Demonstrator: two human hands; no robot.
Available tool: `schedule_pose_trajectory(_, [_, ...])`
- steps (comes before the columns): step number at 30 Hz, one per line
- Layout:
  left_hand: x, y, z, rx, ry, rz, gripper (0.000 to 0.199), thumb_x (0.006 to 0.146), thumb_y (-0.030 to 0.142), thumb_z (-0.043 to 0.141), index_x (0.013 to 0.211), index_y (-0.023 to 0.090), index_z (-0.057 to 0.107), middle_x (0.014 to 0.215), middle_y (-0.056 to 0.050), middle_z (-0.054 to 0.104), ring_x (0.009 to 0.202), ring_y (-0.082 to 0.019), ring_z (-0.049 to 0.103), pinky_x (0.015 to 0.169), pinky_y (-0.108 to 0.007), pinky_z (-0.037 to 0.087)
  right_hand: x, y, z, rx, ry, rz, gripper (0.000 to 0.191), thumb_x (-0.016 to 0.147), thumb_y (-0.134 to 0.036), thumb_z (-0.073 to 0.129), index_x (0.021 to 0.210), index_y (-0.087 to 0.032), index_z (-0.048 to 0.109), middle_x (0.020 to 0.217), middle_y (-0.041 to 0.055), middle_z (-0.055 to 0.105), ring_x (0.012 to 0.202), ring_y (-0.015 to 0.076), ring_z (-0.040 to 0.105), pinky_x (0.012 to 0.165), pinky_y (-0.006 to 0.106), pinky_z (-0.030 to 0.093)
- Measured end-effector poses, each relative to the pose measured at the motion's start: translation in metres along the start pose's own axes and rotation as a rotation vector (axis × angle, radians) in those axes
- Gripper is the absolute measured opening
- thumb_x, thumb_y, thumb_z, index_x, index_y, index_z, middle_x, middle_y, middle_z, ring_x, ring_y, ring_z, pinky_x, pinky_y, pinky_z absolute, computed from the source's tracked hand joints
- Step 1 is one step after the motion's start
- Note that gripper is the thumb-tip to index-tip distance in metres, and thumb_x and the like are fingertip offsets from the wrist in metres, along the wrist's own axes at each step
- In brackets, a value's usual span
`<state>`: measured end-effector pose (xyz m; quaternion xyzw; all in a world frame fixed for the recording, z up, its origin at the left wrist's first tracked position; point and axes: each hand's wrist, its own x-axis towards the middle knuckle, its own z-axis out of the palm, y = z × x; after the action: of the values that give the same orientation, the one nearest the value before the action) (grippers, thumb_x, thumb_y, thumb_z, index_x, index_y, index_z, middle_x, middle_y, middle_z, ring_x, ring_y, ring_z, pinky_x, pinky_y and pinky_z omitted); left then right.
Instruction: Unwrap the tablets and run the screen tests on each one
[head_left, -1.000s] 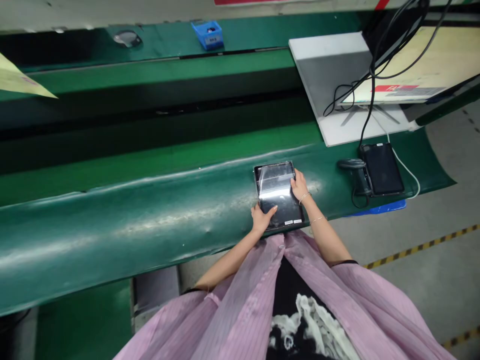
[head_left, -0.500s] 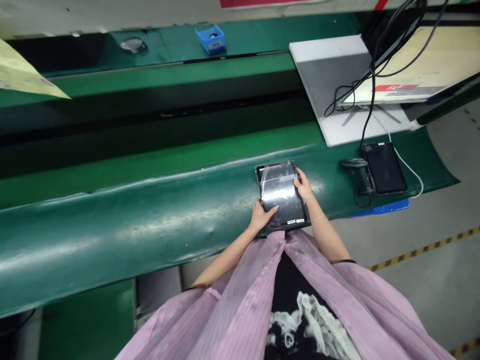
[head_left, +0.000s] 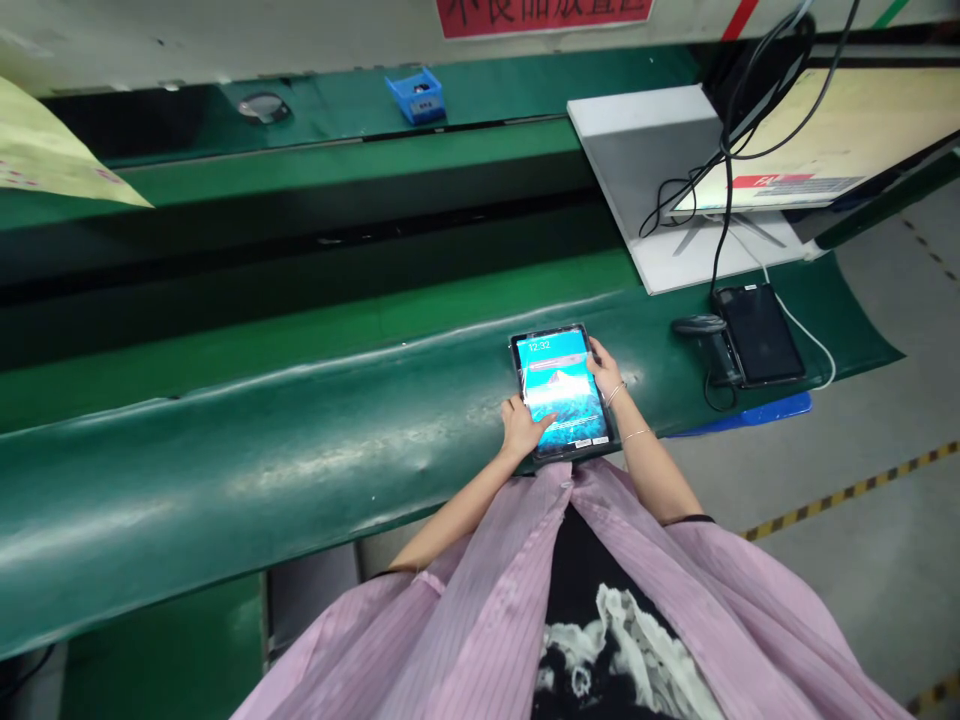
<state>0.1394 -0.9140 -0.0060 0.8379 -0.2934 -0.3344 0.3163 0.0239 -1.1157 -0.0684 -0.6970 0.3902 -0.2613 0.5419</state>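
A tablet (head_left: 566,385) with its screen lit lies between my hands at the front edge of the green bench, close to my body. The screen shows 12:32 over a blue picture, with clear film on the glass and small white labels near the lower edge. My left hand (head_left: 523,427) grips the lower left side, thumb laid over the screen. On the upper right side, my right hand (head_left: 604,372) holds the edge, its thumb on the front and its other fingers partly hidden behind.
To the right, a second tablet (head_left: 761,335) with a dark screen lies beside a barcode scanner (head_left: 701,328) and cables. Behind them a monitor (head_left: 840,130) stands on a white board (head_left: 637,150). A blue bin (head_left: 420,98) and a computer mouse (head_left: 264,108) sit on the back shelf.
The tablet's screen has gone from dark to lit, now showing the time and a blue picture. Both hands keep their hold in nearly the same place. The camera view has shifted slightly.
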Motion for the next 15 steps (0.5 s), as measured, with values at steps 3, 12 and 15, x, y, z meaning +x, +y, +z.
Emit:
schedule_pose_trajectory(3, [-0.0004, -0.0005, -0.0009, 0.005, -0.008, -0.001, 0.066, 0.067, 0.042, 0.076, 0.114, 0.012, 0.04, 0.113, -0.014, 0.045, 0.121, -0.031, 0.038, 0.105, -0.042, 0.033, -0.0004, 0.0004, 0.0005, -0.019, 0.014, -0.011, 0.07, 0.081, -0.058, 0.049, 0.138, -0.017, 0.044, 0.137, 0.0121, 0.05, 0.122, 0.0263, 0.049, 0.106, 0.045, 0.038])
schedule_pose_trajectory(12, [-0.0001, -0.0064, -0.0009, -0.027, -0.024, 0.016, 0.077, 0.067, 0.052, 0.072, 0.122, 0.01, 0.039, 0.119, -0.015, 0.043, 0.124, -0.031, 0.035, 0.107, -0.042, 0.032, 0.0011, 0.0045, -0.0002, -0.042, 0.016, -0.011, 0.066, 0.082, -0.047, 0.049, 0.138, -0.014, 0.044, 0.134, 0.0142, 0.051, 0.12, 0.0256, 0.051, 0.106, 0.045, 0.039])
schedule_pose_trajectory(15, [-0.0012, -0.0073, -0.0018, -0.035, -0.035, 0.022, 0.08, 0.066, 0.055, 0.071, 0.124, 0.01, 0.039, 0.12, -0.016, 0.044, 0.123, -0.032, 0.035, 0.107, -0.042, 0.031, 0.0012, 0.004, -0.0008, -0.046, 0.015, -0.013, 0.061, 0.083, -0.044, 0.048, 0.138, -0.017, 0.045, 0.135, 0.0116, 0.051, 0.12, 0.0247, 0.051, 0.106, 0.045, 0.039])
